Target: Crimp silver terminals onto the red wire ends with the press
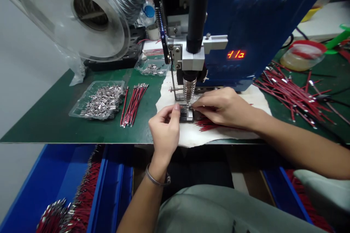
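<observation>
My left hand (165, 125) pinches thumb and forefinger together at the left side of a small metal fixture (187, 115). From the right, my right hand (222, 107) reaches in with its fingers closed, fingertips at the fixture's other side. Whatever lies in either pinch is too small to make out. Just above the fingertips sits the spring-wrapped tip (189, 89) of a blue machine (246, 25). Red wires (206, 123) lie beneath my right hand on a pale cloth (197, 136).
A clear tray of metal parts (102, 100) and a row of red wires (134, 103) lie left; a smaller tray (152, 68) stands behind. More red wires (292, 91) spread right, near a lidded tub (303, 54). Below the table edge, a blue bin (62, 167) holds wires.
</observation>
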